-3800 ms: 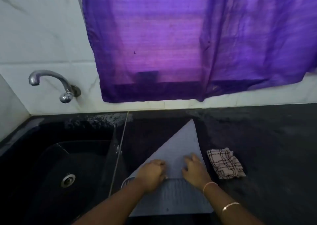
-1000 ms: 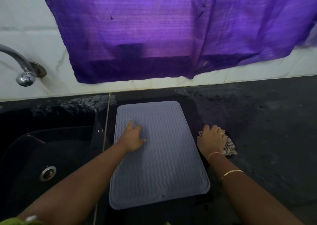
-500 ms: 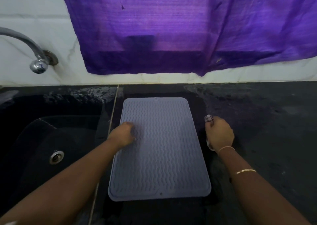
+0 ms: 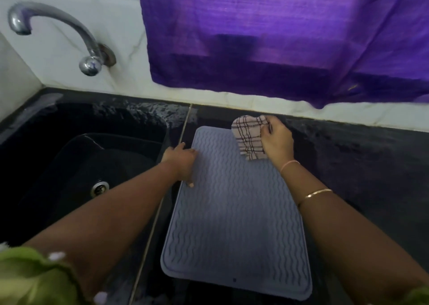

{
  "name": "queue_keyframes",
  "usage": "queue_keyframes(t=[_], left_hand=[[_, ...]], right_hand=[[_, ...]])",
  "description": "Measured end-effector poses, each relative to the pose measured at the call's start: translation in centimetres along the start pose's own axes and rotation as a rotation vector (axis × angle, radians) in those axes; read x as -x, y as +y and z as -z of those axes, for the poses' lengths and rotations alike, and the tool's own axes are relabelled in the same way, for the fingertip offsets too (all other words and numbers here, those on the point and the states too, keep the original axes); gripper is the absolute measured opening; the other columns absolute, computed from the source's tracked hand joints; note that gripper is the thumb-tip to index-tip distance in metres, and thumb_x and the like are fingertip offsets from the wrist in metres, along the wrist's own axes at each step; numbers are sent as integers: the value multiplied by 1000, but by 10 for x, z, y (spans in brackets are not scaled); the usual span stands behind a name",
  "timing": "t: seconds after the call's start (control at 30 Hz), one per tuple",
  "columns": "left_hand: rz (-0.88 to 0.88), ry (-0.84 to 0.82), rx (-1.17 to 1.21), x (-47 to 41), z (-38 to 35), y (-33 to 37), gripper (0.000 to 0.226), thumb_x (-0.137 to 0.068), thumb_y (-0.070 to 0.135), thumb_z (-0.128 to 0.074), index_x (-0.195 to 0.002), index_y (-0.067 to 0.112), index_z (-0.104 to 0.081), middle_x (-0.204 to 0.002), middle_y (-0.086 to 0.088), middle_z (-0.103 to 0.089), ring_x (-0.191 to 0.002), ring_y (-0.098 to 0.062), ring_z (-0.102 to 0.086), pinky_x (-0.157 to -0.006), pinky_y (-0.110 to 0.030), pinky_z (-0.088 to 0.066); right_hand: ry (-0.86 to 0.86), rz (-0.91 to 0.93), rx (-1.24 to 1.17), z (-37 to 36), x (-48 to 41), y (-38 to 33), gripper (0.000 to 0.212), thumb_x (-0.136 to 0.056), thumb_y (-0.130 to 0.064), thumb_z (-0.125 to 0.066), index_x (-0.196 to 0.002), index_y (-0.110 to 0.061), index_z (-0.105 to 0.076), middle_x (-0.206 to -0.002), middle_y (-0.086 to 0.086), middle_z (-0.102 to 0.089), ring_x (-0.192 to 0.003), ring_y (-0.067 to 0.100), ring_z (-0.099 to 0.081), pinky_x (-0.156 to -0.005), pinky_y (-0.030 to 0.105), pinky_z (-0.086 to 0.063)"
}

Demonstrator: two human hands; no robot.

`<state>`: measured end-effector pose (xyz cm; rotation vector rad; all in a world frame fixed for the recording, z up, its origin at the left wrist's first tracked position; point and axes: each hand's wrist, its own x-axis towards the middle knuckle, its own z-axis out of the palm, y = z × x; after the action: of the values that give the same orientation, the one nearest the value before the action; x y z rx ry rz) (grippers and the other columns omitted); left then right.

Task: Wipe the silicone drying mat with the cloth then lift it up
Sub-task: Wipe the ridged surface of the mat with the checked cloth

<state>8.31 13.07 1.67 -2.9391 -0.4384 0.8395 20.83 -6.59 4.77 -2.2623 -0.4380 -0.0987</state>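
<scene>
Grey silicone drying mat [image 4: 234, 211] lying flat just right of the sink [image 4: 81, 165]. Left hand [image 4: 180, 163] pressing its sink-side edge, fingers loosely straight, gripping nothing. Right hand [image 4: 276, 139] clutching checked cloth [image 4: 248, 137] over the corner farthest from the sink. Wiping apparently just starting; next, firm strokes along the ridges, mat pinned.

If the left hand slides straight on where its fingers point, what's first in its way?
The left hand would leave the mat at its far corner, cross counter, and probably meet the wall first.
</scene>
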Motion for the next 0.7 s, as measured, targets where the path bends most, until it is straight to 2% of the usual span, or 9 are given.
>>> queue_keyframes(t=[0.1, 0.23, 0.3, 0.43, 0.57, 0.7], left_hand=[[-1, -49, -52, -7, 4, 0, 112, -70, 56, -74, -153, 15, -10, -160, -1, -15, -148, -28, 6, -118, -53, -8], [-10, -105, -76, -20, 7, 0, 118, -67, 57, -75, -153, 13, -8, -161, -1, -8, -147, -31, 14, -118, -56, 0], [-17, -122, -67, -25, 6, -1, 121, -65, 57, -76, -153, 13, -7, -161, -1, -5, -146, -31, 16, -117, -57, 1], [-35, -127, -45, -28, 3, -5, 123, -64, 58, -76, -153, 14, -3, -161, 1, -2, -146, -30, 17, -117, -57, 2], [-47, -116, -78, -29, 4, -4, 124, -63, 58, -77, -153, 12, -5, -161, -1, -3, -147, -29, 14, -118, -54, 1], [-59, -126, -114, -28, 9, -2, 120, -65, 59, -76, -153, 11, -9, -161, -2, -3, -148, -27, 12, -118, -52, 1]], right_hand=[[13, 16, -11, -14, -24, -12, 31, -97, -15, -41, -125, -15, -55, -118, 9, -64, -105, 26, -60, -83, 29, -46], [73, 250, 149, -47, -40, -26, 33, -93, -12, -43, -124, -14, -56, -120, 13, -58, -107, 30, -55, -87, 40, -45], [-14, 334, 268, -72, -40, -27, 33, -92, -17, -44, -124, -17, -54, -122, 10, -57, -112, 29, -51, -92, 44, -39], [-323, 231, 443, -129, -27, -17, 50, -91, -30, -51, -137, -16, -40, -139, 10, -44, -131, 30, -35, -108, 50, -27], [-314, 116, 516, -157, -19, -35, 63, -85, -15, -56, -142, -10, -30, -142, 20, -32, -132, 39, -26, -108, 52, -22], [-351, 155, 531, -158, -26, -42, 59, -83, -17, -56, -138, -11, -37, -139, 16, -38, -129, 37, -31, -105, 48, -25]])
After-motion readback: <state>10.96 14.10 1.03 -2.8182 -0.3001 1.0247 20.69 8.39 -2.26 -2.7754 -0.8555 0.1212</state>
